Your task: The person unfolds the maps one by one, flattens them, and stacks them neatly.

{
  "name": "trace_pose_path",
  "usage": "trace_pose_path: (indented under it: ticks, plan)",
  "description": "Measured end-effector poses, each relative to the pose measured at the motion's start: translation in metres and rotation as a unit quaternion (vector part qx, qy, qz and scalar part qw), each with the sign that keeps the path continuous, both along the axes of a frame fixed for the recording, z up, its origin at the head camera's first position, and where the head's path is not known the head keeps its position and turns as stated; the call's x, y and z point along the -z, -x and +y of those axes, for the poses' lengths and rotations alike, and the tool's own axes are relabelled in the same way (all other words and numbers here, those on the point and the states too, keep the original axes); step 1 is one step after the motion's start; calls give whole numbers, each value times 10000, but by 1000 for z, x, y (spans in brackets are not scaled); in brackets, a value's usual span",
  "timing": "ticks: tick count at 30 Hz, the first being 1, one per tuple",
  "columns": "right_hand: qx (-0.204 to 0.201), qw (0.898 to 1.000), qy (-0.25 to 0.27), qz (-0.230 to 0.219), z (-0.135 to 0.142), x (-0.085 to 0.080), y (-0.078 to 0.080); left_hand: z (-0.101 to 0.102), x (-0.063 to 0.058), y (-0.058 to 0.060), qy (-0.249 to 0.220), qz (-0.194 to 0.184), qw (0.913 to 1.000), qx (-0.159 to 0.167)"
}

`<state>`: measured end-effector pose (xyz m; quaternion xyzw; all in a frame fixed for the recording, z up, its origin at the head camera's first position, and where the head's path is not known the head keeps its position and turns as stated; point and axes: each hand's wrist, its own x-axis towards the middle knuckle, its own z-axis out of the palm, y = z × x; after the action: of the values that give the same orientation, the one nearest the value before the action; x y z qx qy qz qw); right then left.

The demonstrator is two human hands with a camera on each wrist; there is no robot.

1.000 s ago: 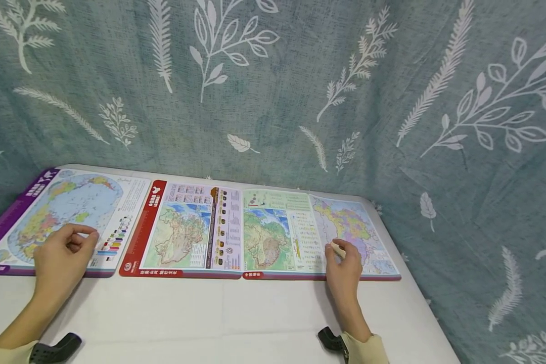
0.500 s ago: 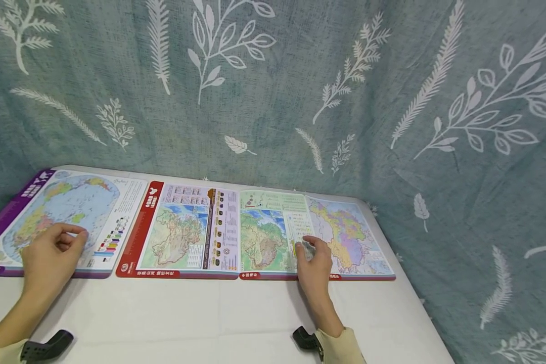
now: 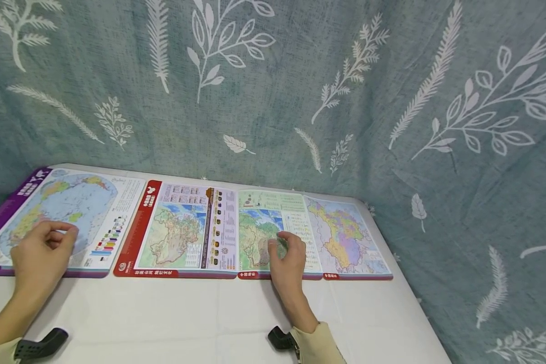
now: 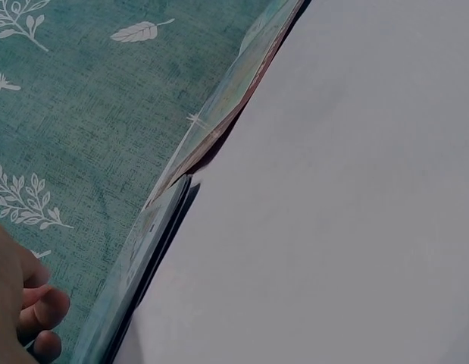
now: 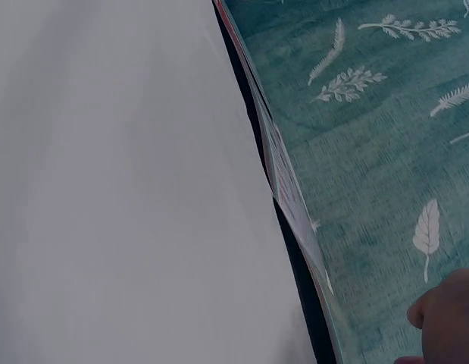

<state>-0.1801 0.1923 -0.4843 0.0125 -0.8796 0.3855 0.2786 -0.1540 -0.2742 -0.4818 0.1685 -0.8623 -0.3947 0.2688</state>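
A world map with a purple border (image 3: 84,202) lies at the left in the head view. My left hand (image 3: 41,250) is over its lower part, thumb and index finger bent toward each other, and I see nothing between them. To its right lies a red-bordered map (image 3: 175,242), then a green relief map panel (image 3: 255,232) and a panel with a many-coloured map (image 3: 346,232). My right hand (image 3: 288,265) is over the lower right of the green panel, fingers loosely bent, with nothing visible in them. Whether either hand touches the maps, I cannot tell.
The maps lie in a row on a white-covered table (image 3: 186,313), near its back edge. Behind and to the right hangs a teal curtain (image 3: 264,116) with white leaf prints. A black device (image 3: 279,338) sits at the right wrist, another (image 3: 43,346) at the left.
My right hand has moved left, from the many-coloured map panel to the green one. The left hand has shifted slightly left over the world map. The maps stay in place.
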Motion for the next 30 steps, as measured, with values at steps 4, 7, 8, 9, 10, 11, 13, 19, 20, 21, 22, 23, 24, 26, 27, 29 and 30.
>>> trace_pose_path:
  ticks: [4, 7, 8, 9, 10, 11, 13, 19, 20, 21, 22, 23, 24, 26, 27, 29, 30]
  plan:
    - [-227, 9996, -42, 171, -18, 1, -1, -3, -2, 0, -15, -61, 10000, -25]
    - [-328, 9986, -145, 385, -32, 3, -1, -5, -4, 0, -25, -83, 9999, -78]
    - [-345, 9981, -192, 462, -37, 4, -1, -5, -4, 0, -18, -97, 9999, -90]
    - [-359, 9978, -226, 515, -41, 5, -1, -5, -5, 0, -16, -110, 9999, -96]
    - [-386, 9975, -232, 554, -46, 5, -2, -5, -5, 0, -30, -98, 9999, -105]
    - [-396, 9970, -275, 603, -50, 6, -2, -5, -6, -1, -33, -95, 9999, -115]
    - [-437, 9965, -342, 622, -58, 7, -3, -5, -6, -2, -27, -106, 9999, -123]
    - [-597, 9951, -418, 668, -85, 9, -8, -4, -6, -4, -7, -221, 9995, -226]
    - [-639, 9946, -408, 704, -89, 9, -8, -4, -7, -4, -3, -249, 9994, -248]
    - [-673, 9942, -424, 721, -95, 9, -9, -4, -7, -4, -3, -268, 9993, -267]
    - [-724, 9940, -420, 709, -100, 9, -9, -4, -7, -4, -4, -286, 9992, -277]
    - [-756, 9938, -430, 694, -106, 9, -10, -5, -6, -4, 15, -278, 9992, -284]
    - [-801, 9936, -440, 666, -111, 8, -11, -6, -6, -4, 17, -284, 9992, -295]
    - [-904, 9931, -452, 593, -122, 8, -12, -8, -4, -3, 16, -220, 9993, -289]
    - [-940, 9929, -479, 553, -126, 8, -13, -9, -3, -2, 8, -172, 9995, -282]
    - [-1021, 9920, -506, 536, -134, 8, -13, -11, -2, -1, 9, -99, 9996, -262]
    - [-1065, 9915, -510, 540, -137, 9, -13, -11, -2, 0, -16, -69, 9997, -250]
